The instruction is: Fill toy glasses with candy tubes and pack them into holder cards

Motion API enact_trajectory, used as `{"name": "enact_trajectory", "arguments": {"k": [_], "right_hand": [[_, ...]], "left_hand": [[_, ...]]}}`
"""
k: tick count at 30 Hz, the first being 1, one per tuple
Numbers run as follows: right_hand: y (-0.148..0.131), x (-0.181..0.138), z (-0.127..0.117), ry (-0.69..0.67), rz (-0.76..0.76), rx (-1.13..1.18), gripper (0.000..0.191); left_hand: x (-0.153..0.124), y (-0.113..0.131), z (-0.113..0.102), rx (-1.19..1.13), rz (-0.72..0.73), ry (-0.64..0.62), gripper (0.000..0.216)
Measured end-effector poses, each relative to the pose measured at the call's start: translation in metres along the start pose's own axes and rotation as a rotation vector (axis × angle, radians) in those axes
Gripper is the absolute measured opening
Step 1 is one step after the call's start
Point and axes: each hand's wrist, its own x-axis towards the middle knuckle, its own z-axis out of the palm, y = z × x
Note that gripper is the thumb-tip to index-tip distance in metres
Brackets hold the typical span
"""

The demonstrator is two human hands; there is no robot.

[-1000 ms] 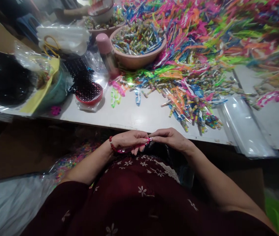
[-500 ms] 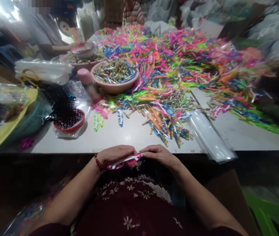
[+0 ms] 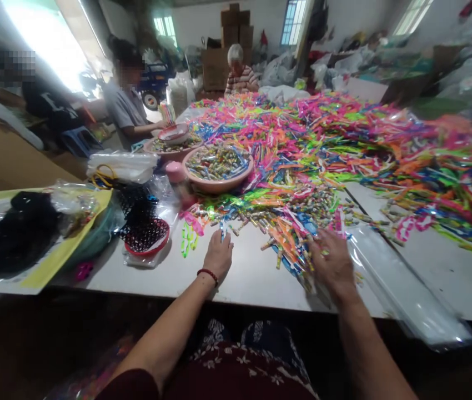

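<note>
My left hand point(image 3: 218, 256), with a red bead bracelet, reaches onto the white table. Its fingertips close on a small blue-and-white plastic piece point(image 3: 223, 226). My right hand point(image 3: 334, 265) is over the near right side of a heap of orange and blue plastic strips point(image 3: 288, 233) mixed with short patterned sticks. Motion smears its fingers, so its grip is unclear. Just beyond them stands out a pink-and-white piece point(image 3: 340, 220). Left of my left hand lie a green looped piece point(image 3: 185, 240) and a pink one point(image 3: 194, 224).
A pink basin point(image 3: 218, 186) of short sticks stands behind. Black netting point(image 3: 142, 219) rests in a red dish at left, beside a pink-capped bottle point(image 3: 176, 179). Clear plastic sleeves point(image 3: 411, 289) overhang the front edge at right. A huge colourful pile point(image 3: 302, 128) covers the back; several people sit beyond.
Both hands have left my lap, where they held a pink-and-white piece, and moved forward over the table, my left to the blue piece, my right to the strips. The view has tilted up.
</note>
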Motion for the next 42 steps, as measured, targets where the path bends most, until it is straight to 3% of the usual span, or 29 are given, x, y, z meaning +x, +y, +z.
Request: {"name": "enact_trajectory", "arguments": {"k": [4,7,11,14,20,25,30,34,37,42], "right_hand": [[-0.07,0.016,0.07,-0.335,-0.187,0.106,0.039],[-0.103,0.042,0.115,-0.535,-0.167,-0.018,0.037],[-0.114,0.077,0.157,-0.571,0.105,-0.257,0.053],[-0.112,0.087,0.175,-0.561,0.196,-0.266,0.065],[-0.135,0.058,0.185,-0.596,0.046,-0.131,0.052],[-0.166,0.025,0.187,-0.615,-0.1,-0.056,0.045],[-0.18,0.013,0.188,-0.639,-0.172,-0.017,0.038],[-0.172,0.017,0.197,-0.641,-0.142,0.075,0.044],[-0.161,0.031,0.208,-0.534,-0.099,0.192,0.055],[-0.149,0.044,0.194,-0.474,0.078,0.437,0.065]], "left_hand": [[-0.001,-0.005,0.002,0.076,-0.12,0.034,0.016],[0.0,-0.01,0.0,0.092,-0.215,0.08,0.015],[0.0,-0.014,0.002,0.057,-0.347,0.187,0.02],[-0.002,-0.016,0.005,0.05,-0.345,0.22,0.021],[-0.001,-0.018,0.006,-0.013,-0.371,0.274,0.006],[0.004,-0.02,0.006,-0.086,-0.466,0.332,0.016],[0.004,-0.017,0.004,-0.081,-0.515,0.344,0.033],[0.002,-0.018,0.012,-0.023,-0.563,0.353,0.039],[0.005,-0.019,0.015,-0.006,-0.618,0.284,0.05],[0.004,-0.004,-0.006,-0.057,-0.702,0.158,0.055]]}}
